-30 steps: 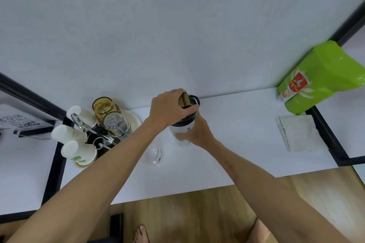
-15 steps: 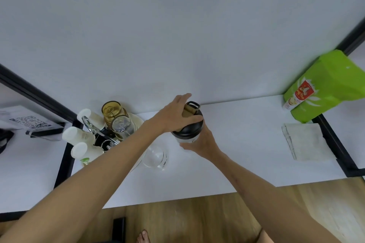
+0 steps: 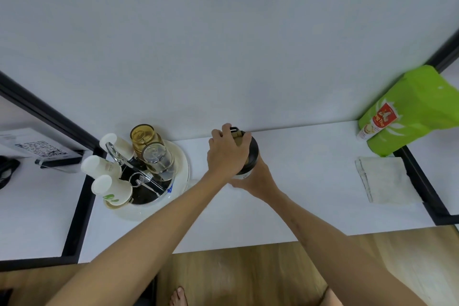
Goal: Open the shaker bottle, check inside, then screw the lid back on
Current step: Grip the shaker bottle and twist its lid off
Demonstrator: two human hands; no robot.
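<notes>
The shaker bottle [image 3: 244,174] stands upright on the white table [image 3: 298,181], near the wall. Its black lid [image 3: 253,154] has a tan flip cap and a black carry loop. My left hand [image 3: 224,154] lies over the lid from above, fingers wrapped around it. My right hand [image 3: 255,180] grips the bottle's clear body from the right and below. Most of the body is hidden behind my hands, and the inside of the bottle does not show.
A round tray [image 3: 178,181] at the left holds a cup rack with paper cups [image 3: 111,189], an amber glass [image 3: 144,135] and a clear glass [image 3: 157,160]. A folded cloth [image 3: 385,181] and a green bag [image 3: 409,112] sit at the right. Black frame bars border the table.
My left hand has closed down over the lid and turned on it; a moment ago its fingers were spread above. The view has shifted slightly, and the bottle sits at the same spot.
</notes>
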